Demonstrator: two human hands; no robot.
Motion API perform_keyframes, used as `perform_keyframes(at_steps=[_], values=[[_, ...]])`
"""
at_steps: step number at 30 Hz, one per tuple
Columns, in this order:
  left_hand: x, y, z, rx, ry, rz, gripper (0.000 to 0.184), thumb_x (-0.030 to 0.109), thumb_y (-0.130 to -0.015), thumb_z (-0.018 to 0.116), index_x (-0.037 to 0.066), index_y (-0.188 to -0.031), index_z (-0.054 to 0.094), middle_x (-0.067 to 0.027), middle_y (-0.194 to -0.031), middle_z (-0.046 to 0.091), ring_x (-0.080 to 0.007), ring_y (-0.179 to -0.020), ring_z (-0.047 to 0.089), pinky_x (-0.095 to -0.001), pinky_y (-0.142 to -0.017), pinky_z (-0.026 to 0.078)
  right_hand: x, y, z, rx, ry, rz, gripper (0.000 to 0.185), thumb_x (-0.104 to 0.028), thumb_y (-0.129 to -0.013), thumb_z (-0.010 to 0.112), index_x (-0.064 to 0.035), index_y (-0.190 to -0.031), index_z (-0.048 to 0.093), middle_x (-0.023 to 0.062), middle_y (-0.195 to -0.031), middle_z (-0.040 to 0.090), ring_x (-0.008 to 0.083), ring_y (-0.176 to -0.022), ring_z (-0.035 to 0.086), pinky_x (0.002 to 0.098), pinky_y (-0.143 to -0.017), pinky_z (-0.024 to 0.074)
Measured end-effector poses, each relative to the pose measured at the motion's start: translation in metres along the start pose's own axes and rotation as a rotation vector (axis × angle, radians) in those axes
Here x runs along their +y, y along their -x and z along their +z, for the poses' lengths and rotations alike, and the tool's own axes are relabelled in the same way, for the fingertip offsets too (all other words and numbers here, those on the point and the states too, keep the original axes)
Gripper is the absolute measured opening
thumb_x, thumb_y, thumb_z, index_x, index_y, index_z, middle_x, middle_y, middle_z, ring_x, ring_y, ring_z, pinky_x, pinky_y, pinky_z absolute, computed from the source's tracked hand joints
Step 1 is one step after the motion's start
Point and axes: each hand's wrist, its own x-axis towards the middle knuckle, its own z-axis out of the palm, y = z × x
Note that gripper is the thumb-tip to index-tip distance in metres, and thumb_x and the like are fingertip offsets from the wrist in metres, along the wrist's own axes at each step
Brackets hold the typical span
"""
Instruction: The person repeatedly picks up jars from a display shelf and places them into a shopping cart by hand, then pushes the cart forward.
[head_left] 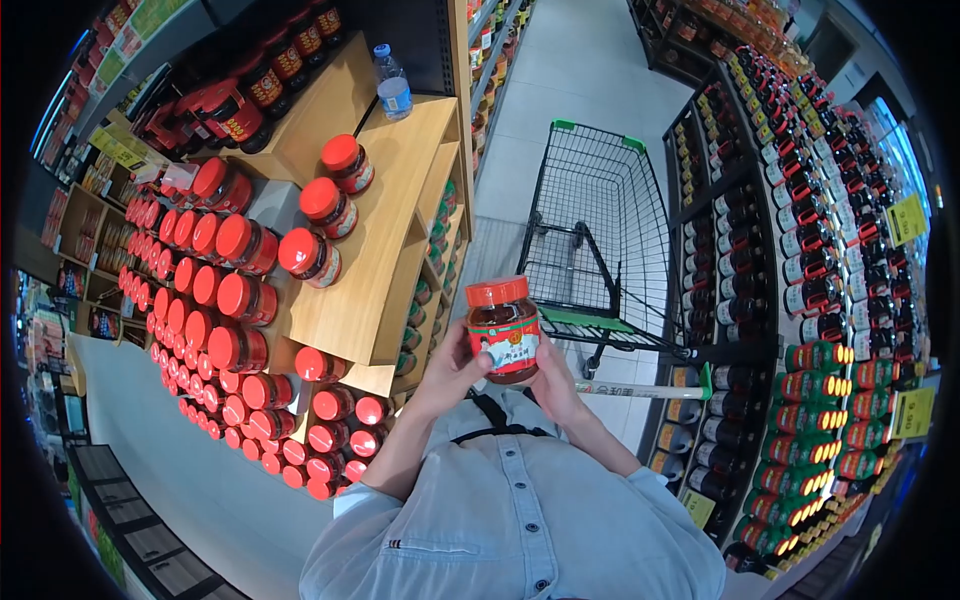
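In the head view I hold one red-lidded jar upright in front of my chest. It has a red label with a green band and dark contents. My left hand is wrapped round its left side, with the thumb across the label. Round its lower right side closes my right hand. To the left, similar red-lidded jars stand in a short row on a wooden shelf top. A bottle with a blue cap stands at the far end of that shelf.
A wire shopping cart with green corners stands ahead, its handle near my right side. Stacked red-lidded jars fill the left display. Racks of dark bottles and green-labelled bottles line the right. A tiled aisle runs ahead.
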Motion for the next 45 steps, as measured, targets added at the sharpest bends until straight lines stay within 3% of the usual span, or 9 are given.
perform_keyframes(at_steps=[4,8,11,15,22,25,31,38,45], values=[[-0.014,-0.003,0.0,-0.118,-0.01,-0.07,0.082,0.015,-0.081,0.079,0.001,-0.143,0.028,-0.0101,-0.13,0.052,-0.018,-0.119,0.053,-0.0371,-0.103,0.043,0.005,0.013,-0.001,0.017,0.503,-0.108,0.067,-0.015,-0.1,0.052,0.002,-0.152,0.015,0.0124,-0.148,0.037,0.0178,-0.135,0.036,0.0338,-0.11,0.0325],[-0.011,-0.002,0.005,-0.201,-0.157,-0.027,0.088,0.019,-0.075,0.085,-0.001,-0.142,0.032,-0.0113,-0.131,0.052,-0.0171,-0.119,0.051,-0.0346,-0.102,0.042,-0.024,0.025,-0.031,-0.07,1.207,-0.336,0.068,-0.03,-0.091,0.068,0.0036,-0.142,0.039,0.0155,-0.134,0.045,0.0247,-0.124,0.049,0.0376,-0.106,0.0379],[-0.01,-0.009,0.012,-0.395,-0.339,-0.083,0.098,0.02,-0.068,0.088,0.0,-0.146,0.03,-0.0124,-0.133,0.052,-0.0199,-0.122,0.051,-0.036,-0.105,0.04,-0.055,0.028,-0.023,0.106,0.569,-0.079,0.084,-0.033,-0.075,0.083,-0.0009,-0.141,0.043,0.0128,-0.129,0.051,0.0243,-0.123,0.051,0.0386,-0.105,0.0396],[-0.021,-0.022,0.028,-0.6,-0.399,-0.174,0.099,0.021,-0.066,0.089,0.0,-0.144,0.032,-0.0132,-0.135,0.049,-0.0212,-0.125,0.049,-0.0361,-0.107,0.038,-0.098,0.018,-0.035,-0.182,1.124,-0.006,0.075,-0.031,-0.066,0.086,-0.0053,-0.128,0.053,0.0126,-0.119,0.057,0.0259,-0.109,0.058,0.0368,-0.094,0.0461],[-0.09,-0.043,0.05,-0.087,-0.383,0.076,0.073,0.026,-0.08,0.08,-0.001,-0.133,0.038,-0.0193,-0.127,0.054,-0.0251,-0.117,0.057,-0.0366,-0.099,0.046,-0.151,-0.025,-0.086,0.047,1.332,0.016,0.069,-0.033,-0.066,0.085,-0.0004,-0.119,0.056,0.0155,-0.102,0.057,0.0305,-0.092,0.061,0.0371,-0.082,0.0503],[-0.112,-0.051,0.055,0.052,-1.072,-0.072,0.041,0.034,-0.086,0.071,0.002,-0.108,0.059,-0.012,-0.093,0.067,-0.0273,-0.088,0.067,-0.0379,-0.076,0.053,-0.14,-0.083,-0.155,0.223,1.536,-0.113,0.072,-0.034,-0.07,0.082,0.0037,-0.122,0.05,0.0184,-0.108,0.054,0.0336,-0.09,0.063,0.0416,-0.075,0.0541],[-0.171,-0.055,0.071,0.35,-1.394,0.024,0.019,0.028,-0.078,0.076,0.014,-0.074,0.064,0.0013,-0.054,0.052,-0.0187,-0.05,0.056,-0.0335,-0.048,0.043,-0.005,-0.183,-0.332,0.317,1.748,0.191,0.071,-0.026,-0.072,0.08,-0.0013,-0.127,0.042,0.0207,-0.118,0.046,0.0397,-0.1,0.06,0.0477,-0.076,0.0564],[-0.166,-0.065,0.08,0.438,-1.416,-0.165,0.021,0.027,-0.076,0.076,0.012,-0.08,0.063,0.0024,-0.052,0.05,-0.019,-0.046,0.054,-0.0326,-0.045,0.041,0.127,-0.209,-0.422,0.163,1.747,0.481,0.073,-0.021,-0.07,0.082,-0.0043,-0.129,0.043,0.0187,-0.123,0.045,0.0383,-0.111,0.056,0.0461,-0.082,0.056],[-0.168,-0.067,0.08,0.443,-1.438,-0.184,0.016,0.022,-0.073,0.075,0.013,-0.075,0.062,0.0014,-0.052,0.051,-0.0191,-0.044,0.052,-0.0326,-0.044,0.038,0.165,-0.23,-0.44,0.03,1.805,0.389,0.063,-0.01,-0.077,0.07,-0.0069,-0.134,0.042,0.016,-0.128,0.045,0.0337,-0.121,0.05,0.0424,-0.087,0.0554]])
